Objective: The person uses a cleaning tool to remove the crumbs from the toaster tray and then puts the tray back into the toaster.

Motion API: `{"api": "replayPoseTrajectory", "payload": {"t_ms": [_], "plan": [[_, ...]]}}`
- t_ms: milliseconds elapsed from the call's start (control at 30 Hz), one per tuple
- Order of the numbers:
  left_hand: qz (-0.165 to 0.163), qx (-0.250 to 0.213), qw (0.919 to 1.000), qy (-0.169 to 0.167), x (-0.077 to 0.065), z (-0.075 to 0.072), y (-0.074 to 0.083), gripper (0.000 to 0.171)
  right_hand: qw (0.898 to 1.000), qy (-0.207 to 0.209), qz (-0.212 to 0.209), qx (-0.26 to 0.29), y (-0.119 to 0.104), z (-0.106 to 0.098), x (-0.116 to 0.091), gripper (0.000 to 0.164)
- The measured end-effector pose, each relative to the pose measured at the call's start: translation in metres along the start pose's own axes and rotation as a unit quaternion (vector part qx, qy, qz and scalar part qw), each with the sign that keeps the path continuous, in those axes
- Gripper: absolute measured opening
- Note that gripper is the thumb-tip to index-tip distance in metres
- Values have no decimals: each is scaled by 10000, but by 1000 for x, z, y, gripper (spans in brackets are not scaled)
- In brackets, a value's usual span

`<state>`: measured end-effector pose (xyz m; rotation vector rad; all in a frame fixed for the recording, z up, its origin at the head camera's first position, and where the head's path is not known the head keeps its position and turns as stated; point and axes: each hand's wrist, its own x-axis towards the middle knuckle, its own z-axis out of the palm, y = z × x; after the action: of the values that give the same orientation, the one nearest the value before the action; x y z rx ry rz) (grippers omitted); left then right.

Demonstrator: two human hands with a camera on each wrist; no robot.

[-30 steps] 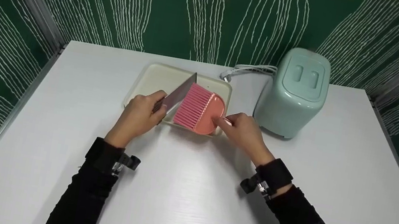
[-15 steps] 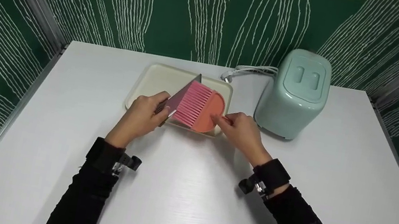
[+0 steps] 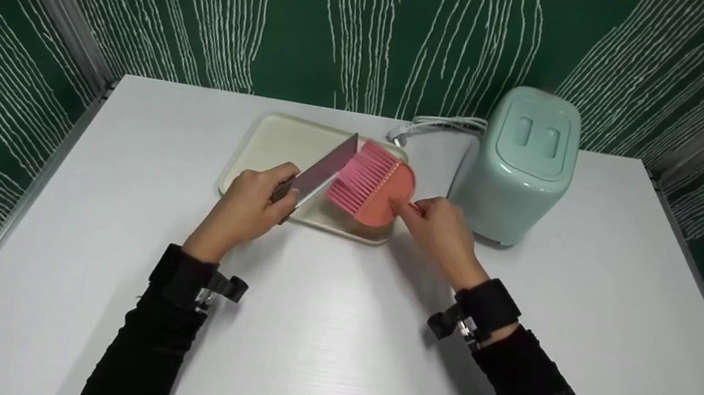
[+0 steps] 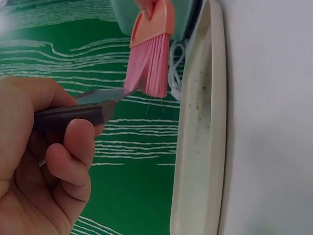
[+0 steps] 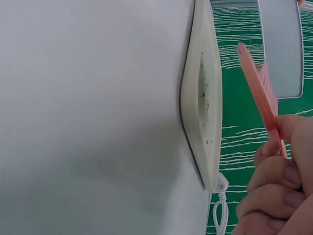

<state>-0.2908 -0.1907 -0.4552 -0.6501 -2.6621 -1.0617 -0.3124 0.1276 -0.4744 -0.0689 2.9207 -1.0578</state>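
My left hand (image 3: 245, 202) grips the dark handle of a cleaver (image 3: 327, 169), its broad metal blade tilted up above a cream tray (image 3: 279, 142). My right hand (image 3: 444, 236) pinches the small handle of an orange-pink hand brush (image 3: 395, 194). The brush's pink bristles (image 4: 146, 68) splay against the far end of the blade in the left wrist view. In the right wrist view, the wide blade (image 5: 282, 49) stands behind the brush. Small brown specks (image 4: 199, 100) lie scattered on the tray floor beneath.
A mint-green toaster (image 3: 521, 169) with its lid on stands at the right rear. Its white cord and plug (image 3: 405, 133) lie behind the tray. Green walls with white streaks border the back and sides of the white table (image 3: 315, 334).
The brush has swept along the blade, first slightly left, then right and away toward the far side. My left hand and the cleaver have stayed almost still.
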Motion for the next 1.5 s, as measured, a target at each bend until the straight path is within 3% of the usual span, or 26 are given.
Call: {"api": "replayPoseTrajectory", "payload": {"t_ms": [500,933,1300,1500], "plan": [[2,-311,9995,62,-1,-1,0,15,9976,334,-476,-379,7,-18,-16,67],[-187,-240,9995,-39,-1,1,-1,16,9991,-147,-393,-103,21,-48,-44,64],[-355,-354,9987,-49,0,1,0,14,9974,353,-567,271,30,-82,-54,49],[-401,-417,9983,-115,0,1,0,14,9950,733,-666,90,36,-99,-60,46]]}}
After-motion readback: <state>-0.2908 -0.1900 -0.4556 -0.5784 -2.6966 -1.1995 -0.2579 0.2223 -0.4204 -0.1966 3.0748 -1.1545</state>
